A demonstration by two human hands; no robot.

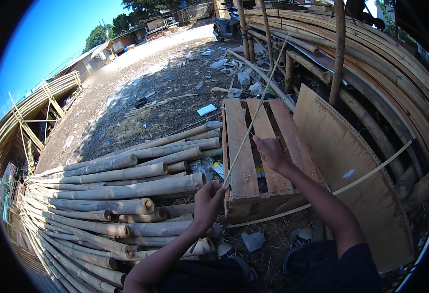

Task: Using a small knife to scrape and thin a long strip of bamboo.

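A long, thin bamboo strip (244,141) slants up and away from me over a wooden slatted crate (235,146). Its near end is pinched in the fingers of my left hand (208,204), beside the crate's near left corner. Above the slats, my right hand (272,154) is closed, with its thumb side close to the strip. What it grips, if anything, is hidden, and I cannot tell whether it touches the strip. A second pale strip (366,175) runs under my right forearm, from the crate's near side toward the right.
Stacked bamboo poles (126,188) fill the left side, their cut ends toward the crate. A plywood sheet (346,146) leans at the right, before racked long poles (371,53) and wooden posts (338,53). Litter lies on the dirt beyond; a parked motorbike (225,27) stands far back.
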